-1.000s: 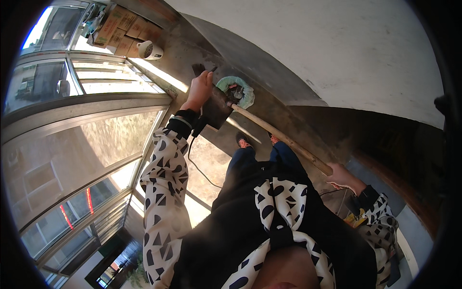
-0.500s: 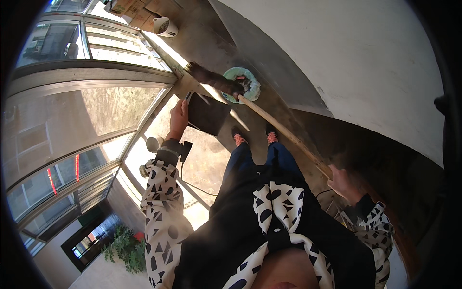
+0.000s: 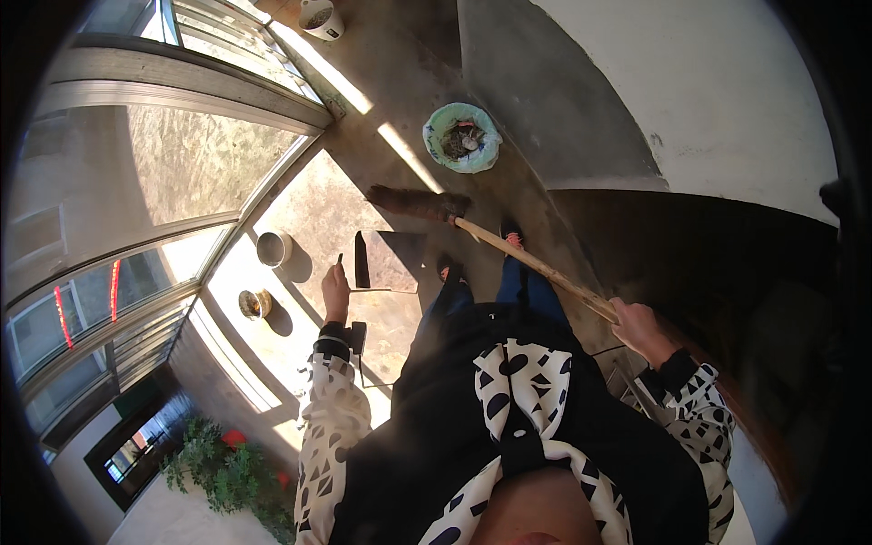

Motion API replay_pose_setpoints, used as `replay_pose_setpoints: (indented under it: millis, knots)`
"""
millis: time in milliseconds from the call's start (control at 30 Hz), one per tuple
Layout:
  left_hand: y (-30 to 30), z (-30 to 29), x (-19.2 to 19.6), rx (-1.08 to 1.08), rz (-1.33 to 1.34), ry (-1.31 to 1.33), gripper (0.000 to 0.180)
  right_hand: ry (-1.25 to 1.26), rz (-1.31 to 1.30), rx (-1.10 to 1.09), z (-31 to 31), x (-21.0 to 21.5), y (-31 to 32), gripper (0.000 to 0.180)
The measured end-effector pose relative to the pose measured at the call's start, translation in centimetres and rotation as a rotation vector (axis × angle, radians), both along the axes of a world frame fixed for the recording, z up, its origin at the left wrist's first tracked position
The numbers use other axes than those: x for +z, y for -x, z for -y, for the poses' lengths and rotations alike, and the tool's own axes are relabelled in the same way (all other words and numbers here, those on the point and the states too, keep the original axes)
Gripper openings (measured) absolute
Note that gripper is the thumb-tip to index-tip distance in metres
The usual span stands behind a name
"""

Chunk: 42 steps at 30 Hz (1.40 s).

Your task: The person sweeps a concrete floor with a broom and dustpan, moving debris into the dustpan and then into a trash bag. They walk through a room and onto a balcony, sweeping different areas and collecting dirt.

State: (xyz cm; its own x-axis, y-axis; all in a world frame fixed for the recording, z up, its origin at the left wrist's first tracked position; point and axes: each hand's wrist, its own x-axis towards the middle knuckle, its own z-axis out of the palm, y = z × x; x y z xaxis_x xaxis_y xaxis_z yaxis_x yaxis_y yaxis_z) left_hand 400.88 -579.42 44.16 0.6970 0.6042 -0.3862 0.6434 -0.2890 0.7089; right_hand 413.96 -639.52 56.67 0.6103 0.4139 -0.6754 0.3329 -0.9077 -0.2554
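My left hand (image 3: 335,295) is closed around the thin dark handle of a dustpan (image 3: 361,261), which hangs tilted beside my feet, partly in sunlight. Out to the right, my right hand (image 3: 639,330) grips the wooden stick of a broom (image 3: 531,262). The stick slants across in front of my legs to dark bristles (image 3: 413,202), which are low near the floor, just beyond the dustpan. Past the bristles stands a round bin (image 3: 438,123) lined with a pale green bag, with debris inside it.
Two small pots (image 3: 272,247) stand by the glass window wall (image 3: 182,173) on the left. A white bucket (image 3: 329,29) is at the far end. A leafy green plant (image 3: 218,463) is at lower left, and a white-and-grey wall (image 3: 690,100) rises on the right.
The broom head has come away from the bin and down toward me. The dustpan has moved nearer to me and turned. My view has shifted, showing the bin's contents uncovered.
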Motion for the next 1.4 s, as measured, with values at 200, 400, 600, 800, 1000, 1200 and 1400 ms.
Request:
replay_pose_setpoints:
  millis: [200,400,600,800,1000,1200,1400]
  knots:
    - [10.1,0.4,-3.5,0.215,-0.056,0.219,0.039,0.128,0.113,0.135,-1.4,-1.4,1.6,0.030]
    - [11.9,0.9,-4.9,0.216,-0.073,0.283,0.039,0.165,0.095,0.090,-1.8,-0.6,1.2,0.029]
    - [10.0,-0.5,-5.9,0.205,-0.193,0.187,0.042,0.140,-0.043,-0.070,-5.7,-1.1,0.1,0.038]
    - [6.7,-3.4,-5.8,0.098,-0.154,0.029,0.044,0.033,-0.220,-0.257,-10.1,-2.1,-2.8,0.043]
    - [-2.4,-8.6,-2.7,0.090,-0.299,0.106,0.054,-0.262,-0.493,-0.528,-14.8,-3.6,-8.4,0.035]
    - [-12.7,-10.5,1.9,-0.040,-0.180,-0.034,0.055,-0.317,-0.567,-0.706,-18.0,-2.9,-12.7,0.039]
    - [-25.1,-13.7,2.5,-0.272,-0.078,-0.065,0.053,-0.426,-0.559,-0.826,-23.0,-3.6,-16.9,0.047]
